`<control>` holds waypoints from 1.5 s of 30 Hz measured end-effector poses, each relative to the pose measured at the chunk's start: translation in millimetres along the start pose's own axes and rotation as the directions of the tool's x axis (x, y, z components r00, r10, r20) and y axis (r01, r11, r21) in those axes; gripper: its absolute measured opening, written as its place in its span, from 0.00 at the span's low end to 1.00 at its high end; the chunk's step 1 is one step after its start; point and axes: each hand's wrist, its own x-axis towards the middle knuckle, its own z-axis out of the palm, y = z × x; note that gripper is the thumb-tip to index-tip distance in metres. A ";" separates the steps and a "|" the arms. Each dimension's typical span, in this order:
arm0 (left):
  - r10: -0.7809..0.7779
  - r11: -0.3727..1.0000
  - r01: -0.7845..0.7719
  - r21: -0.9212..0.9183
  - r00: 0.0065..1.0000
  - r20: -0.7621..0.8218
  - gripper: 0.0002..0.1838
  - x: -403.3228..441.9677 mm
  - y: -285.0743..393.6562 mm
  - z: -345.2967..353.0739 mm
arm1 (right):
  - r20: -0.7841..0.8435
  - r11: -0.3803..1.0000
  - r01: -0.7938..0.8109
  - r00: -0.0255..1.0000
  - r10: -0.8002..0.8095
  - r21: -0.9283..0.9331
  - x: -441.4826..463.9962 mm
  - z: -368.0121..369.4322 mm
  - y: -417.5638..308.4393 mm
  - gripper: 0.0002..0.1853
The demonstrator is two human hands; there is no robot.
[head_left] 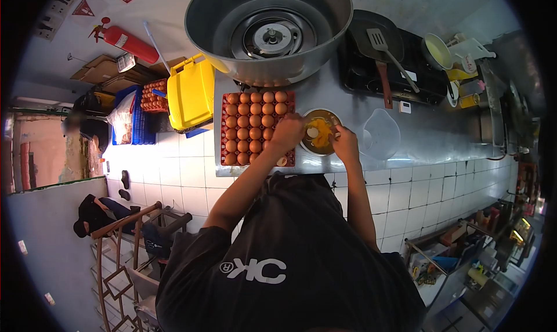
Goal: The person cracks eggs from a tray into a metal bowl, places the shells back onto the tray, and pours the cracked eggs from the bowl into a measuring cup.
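Observation:
A round metal bowl (317, 152) on the steel counter holds orange-yellow egg yolks (322, 136). A small pale round piece (313, 132), perhaps eggshell, shows among them. My left hand (288, 133) is closed at the bowl's left rim, between the bowl and the egg tray; its fingertips are dim and blurred, so what they hold is hidden. My right hand (346, 144) is closed at the opposite rim, fingers on the bowl's edge. Brown eggs (255, 121) stand in rows in the red tray (225, 140) on the left. An opened eggshell (282, 162) sits in its near right corner.
A clear plastic container (381, 136) stands right of the bowl. Behind are a large metal drum (270, 65) and a black stove (362, 71) with a pan and slotted turner (390, 56). A yellow bin (191, 94) stands left of the counter. Another person (96, 216) sits at lower left.

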 end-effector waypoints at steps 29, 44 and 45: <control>0.342 0.841 -0.341 0.420 0.937 0.076 0.10 5.9 22.0 -8.3 | -0.021 0.923 -0.028 0.999 0.040 0.383 -30.2 -14.2 7.9 0.11; 0.192 0.691 -0.314 0.651 0.948 0.254 0.10 -35.1 -65.7 -37.5 | 0.037 0.904 0.020 0.999 -0.039 0.428 -29.6 6.4 3.1 0.11; 0.193 0.691 -0.314 0.651 0.948 0.252 0.10 -36.2 -59.9 -40.8 | 0.036 0.909 0.026 0.998 -0.045 0.416 -29.4 5.2 2.3 0.11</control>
